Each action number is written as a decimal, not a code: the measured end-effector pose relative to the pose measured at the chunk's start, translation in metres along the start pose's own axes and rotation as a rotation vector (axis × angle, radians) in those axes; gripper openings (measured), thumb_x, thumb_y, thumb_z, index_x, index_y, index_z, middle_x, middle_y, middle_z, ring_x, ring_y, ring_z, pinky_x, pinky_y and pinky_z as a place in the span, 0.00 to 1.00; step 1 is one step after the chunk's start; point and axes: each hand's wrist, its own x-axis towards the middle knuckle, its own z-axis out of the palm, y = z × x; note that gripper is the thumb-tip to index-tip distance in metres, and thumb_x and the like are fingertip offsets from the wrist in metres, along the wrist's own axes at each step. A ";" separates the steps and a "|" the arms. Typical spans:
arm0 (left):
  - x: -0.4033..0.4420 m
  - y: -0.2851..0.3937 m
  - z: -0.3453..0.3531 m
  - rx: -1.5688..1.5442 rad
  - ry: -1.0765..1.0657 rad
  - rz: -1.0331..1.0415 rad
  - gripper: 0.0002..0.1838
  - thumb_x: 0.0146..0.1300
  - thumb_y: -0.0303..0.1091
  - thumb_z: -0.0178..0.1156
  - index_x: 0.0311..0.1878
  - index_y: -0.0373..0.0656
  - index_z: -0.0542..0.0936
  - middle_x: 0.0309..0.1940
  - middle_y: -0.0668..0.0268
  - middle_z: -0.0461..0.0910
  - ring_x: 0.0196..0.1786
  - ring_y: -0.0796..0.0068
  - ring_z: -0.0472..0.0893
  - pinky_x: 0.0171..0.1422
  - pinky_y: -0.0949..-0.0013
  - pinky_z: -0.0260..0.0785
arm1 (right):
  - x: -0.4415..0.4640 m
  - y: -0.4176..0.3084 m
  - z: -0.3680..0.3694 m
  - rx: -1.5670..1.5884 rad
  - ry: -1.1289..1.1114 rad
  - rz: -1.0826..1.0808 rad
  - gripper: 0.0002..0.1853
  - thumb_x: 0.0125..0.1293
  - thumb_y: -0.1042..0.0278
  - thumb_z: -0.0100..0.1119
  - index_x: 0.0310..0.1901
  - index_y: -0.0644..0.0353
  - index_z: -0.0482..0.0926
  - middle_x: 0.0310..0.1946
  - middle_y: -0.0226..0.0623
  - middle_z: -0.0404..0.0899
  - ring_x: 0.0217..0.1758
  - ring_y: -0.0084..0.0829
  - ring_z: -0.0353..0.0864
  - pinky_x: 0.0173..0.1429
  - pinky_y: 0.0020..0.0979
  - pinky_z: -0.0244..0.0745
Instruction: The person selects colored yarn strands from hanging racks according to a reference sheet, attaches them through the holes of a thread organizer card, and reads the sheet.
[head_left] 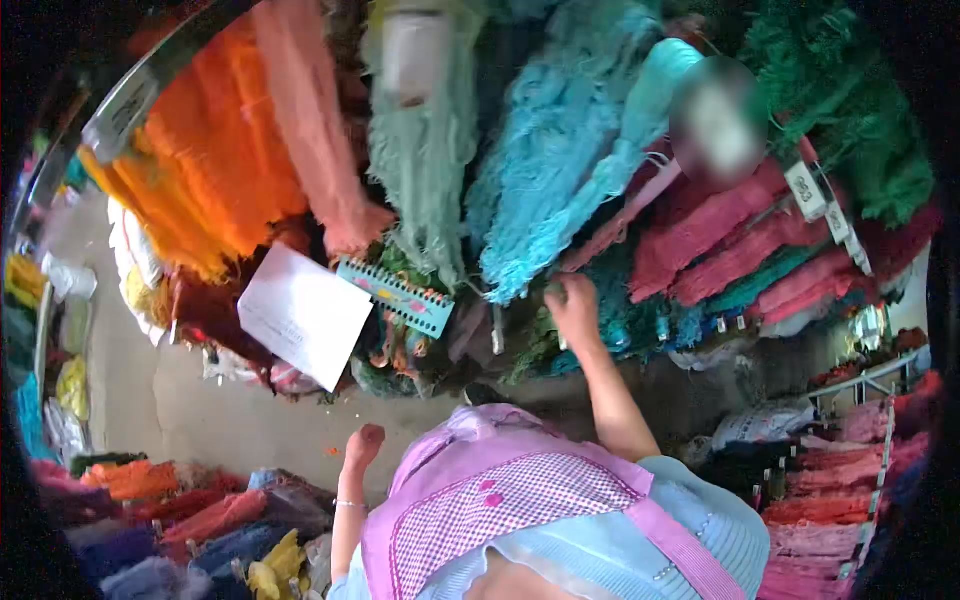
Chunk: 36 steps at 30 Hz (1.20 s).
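Observation:
My right hand (573, 305) is raised at the lower tip of a hanging light-blue yarn hank (560, 150), its fingers curled. What it grips, if anything, is too small to make out. My left hand (366, 443) hangs low beside the pink apron, fingers folded in, over the floor. Left of the blue hank are a pale green hank (425, 170), a salmon one (310, 120) and orange ones (215, 150). A white sheet of paper (305, 315) and a teal spiral-edged notebook (395, 297) rest against the yarn below them.
Crimson hanks (700, 240) and dark green yarn (840, 100) hang at the right, with white number tags (806, 192). Behind me, more coloured yarn lies at the lower left (220, 520) and on a rack at the lower right (820, 510). Grey floor (240, 410) shows between.

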 end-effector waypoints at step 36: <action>0.056 0.072 0.020 0.035 -0.449 0.061 0.10 0.59 0.33 0.53 0.39 0.40 0.80 0.32 0.64 0.81 0.34 0.72 0.79 0.36 0.71 0.71 | -0.041 -0.248 -0.430 0.058 0.803 -1.398 0.15 0.52 0.72 0.65 0.41 0.66 0.75 0.36 0.40 0.79 0.32 0.31 0.78 0.37 0.27 0.72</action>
